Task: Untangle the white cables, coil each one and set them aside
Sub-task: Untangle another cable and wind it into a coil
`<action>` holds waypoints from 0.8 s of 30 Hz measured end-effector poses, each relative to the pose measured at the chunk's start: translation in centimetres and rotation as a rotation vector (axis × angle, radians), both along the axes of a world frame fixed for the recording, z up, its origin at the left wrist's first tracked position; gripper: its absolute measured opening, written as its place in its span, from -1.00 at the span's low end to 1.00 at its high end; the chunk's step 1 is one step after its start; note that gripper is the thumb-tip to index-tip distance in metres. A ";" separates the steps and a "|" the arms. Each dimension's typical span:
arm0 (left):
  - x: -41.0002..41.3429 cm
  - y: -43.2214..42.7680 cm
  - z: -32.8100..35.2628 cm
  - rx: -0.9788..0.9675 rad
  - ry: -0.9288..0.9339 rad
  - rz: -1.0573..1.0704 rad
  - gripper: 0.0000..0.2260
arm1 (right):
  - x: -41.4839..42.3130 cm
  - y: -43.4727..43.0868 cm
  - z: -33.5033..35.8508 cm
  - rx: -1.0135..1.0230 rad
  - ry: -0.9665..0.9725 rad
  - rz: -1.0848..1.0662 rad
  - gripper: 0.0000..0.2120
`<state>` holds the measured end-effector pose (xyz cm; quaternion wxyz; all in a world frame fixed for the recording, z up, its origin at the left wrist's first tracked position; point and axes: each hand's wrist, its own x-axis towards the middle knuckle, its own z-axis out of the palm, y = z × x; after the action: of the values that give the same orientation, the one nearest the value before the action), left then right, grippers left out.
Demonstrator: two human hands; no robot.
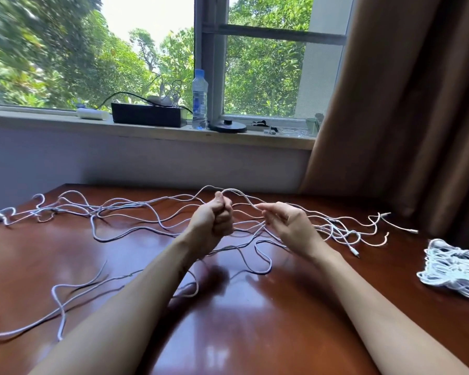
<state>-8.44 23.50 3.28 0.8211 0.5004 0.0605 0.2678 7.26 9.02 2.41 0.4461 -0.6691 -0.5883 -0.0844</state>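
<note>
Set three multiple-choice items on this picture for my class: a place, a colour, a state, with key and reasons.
1. Where is the coiled bundle? A) right side of the table B) windowsill C) floor
2. The bottle has a cap that is A) red B) blue C) black
3. The left hand is A) lying flat B) gripping a white cable C) holding the bottle
Key: 1 A, it lies on the table; 2 B, the cap reads light blue; 3 B, it is curled round the cable.

I see a glossy reddish-brown wooden table. A coiled bundle of white cables lies near its right edge. Left of that bundle, loose tangled white cables sprawl across the tabletop.
</note>
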 end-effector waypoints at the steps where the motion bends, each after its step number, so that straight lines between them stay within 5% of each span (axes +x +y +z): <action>1: -0.2 0.3 0.2 -0.053 -0.040 -0.003 -0.65 | -0.1 0.1 0.0 -0.007 -0.017 -0.003 -0.76; 9: -1.0 1.3 1.0 -0.403 -0.266 -0.046 -0.63 | 0.1 0.2 0.1 0.026 -0.077 -0.119 -0.95; 17: -1.5 -0.2 1.3 -0.443 -0.306 -0.191 -0.58 | -1.5 1.2 -0.5 0.001 -0.186 0.027 -0.88; 24: -1.4 2.2 1.8 -0.547 -0.415 0.041 -0.57 | -3.0 1.3 -0.9 -0.114 -0.052 0.191 -0.87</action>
<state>-9.86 25.71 5.10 0.9142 0.1952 -0.0283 0.3542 4.22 10.31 1.51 0.3980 -0.6318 -0.6647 -0.0253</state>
